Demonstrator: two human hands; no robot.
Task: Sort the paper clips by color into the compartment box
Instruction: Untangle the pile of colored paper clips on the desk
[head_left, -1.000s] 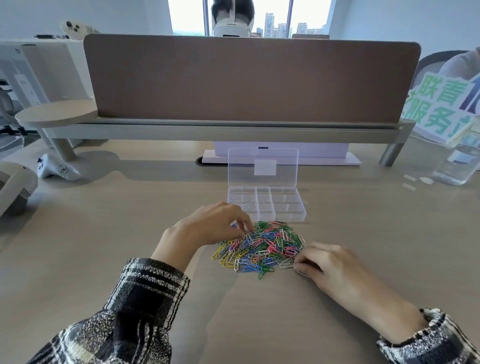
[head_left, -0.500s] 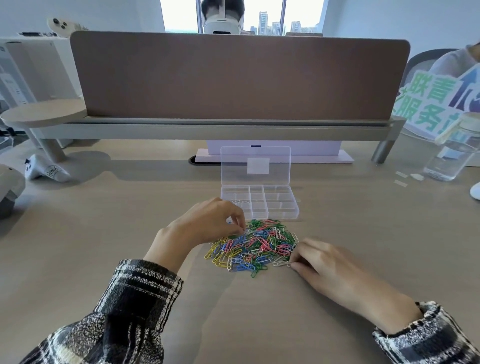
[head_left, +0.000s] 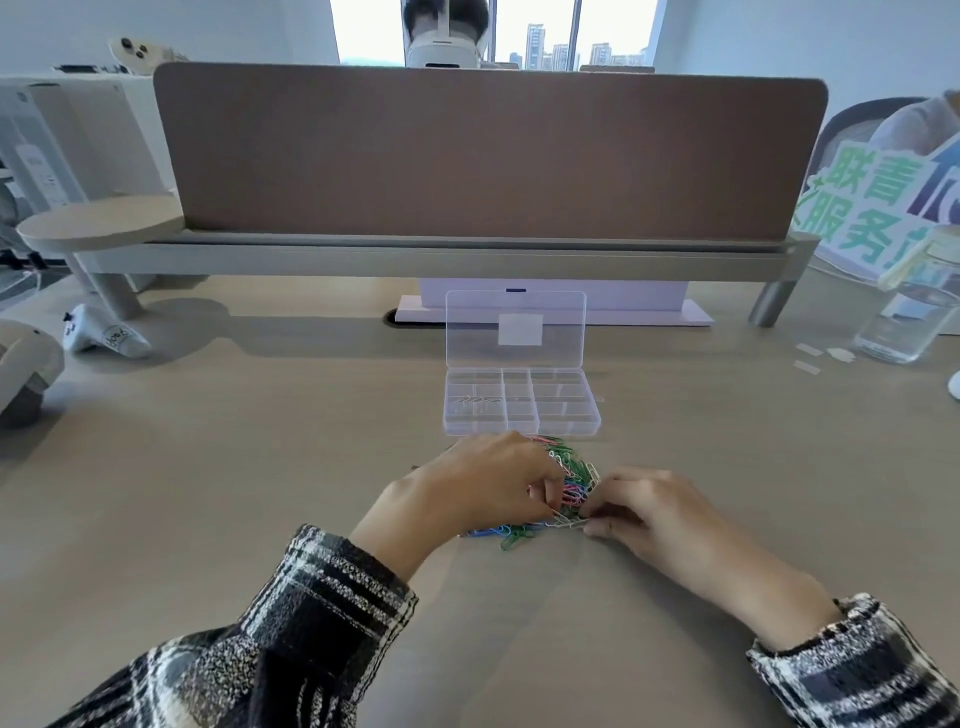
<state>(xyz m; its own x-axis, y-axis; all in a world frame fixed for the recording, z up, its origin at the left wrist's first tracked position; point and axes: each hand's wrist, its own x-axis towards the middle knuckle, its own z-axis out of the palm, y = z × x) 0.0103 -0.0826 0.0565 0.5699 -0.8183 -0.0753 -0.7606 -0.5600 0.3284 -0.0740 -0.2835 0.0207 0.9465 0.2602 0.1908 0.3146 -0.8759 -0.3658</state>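
**Pale surface (head_left: 208, 493) with open compartment box (head_left: 522, 410)**

Few pale clips lying in a left compartment. Just in front of box, mixed-colour paper clips (head_left: 574, 478) heaped between left hand (head_left: 483, 488) and right hand (head_left: 649, 512), fingers curled, each pinching clips at heap's edge.

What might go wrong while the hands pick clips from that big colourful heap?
The paper clips lie tangled in one pile, so the white clip that the right hand pinches may drag others along. The compartment box has narrow cells side by side, so a clip may land in the wrong one.
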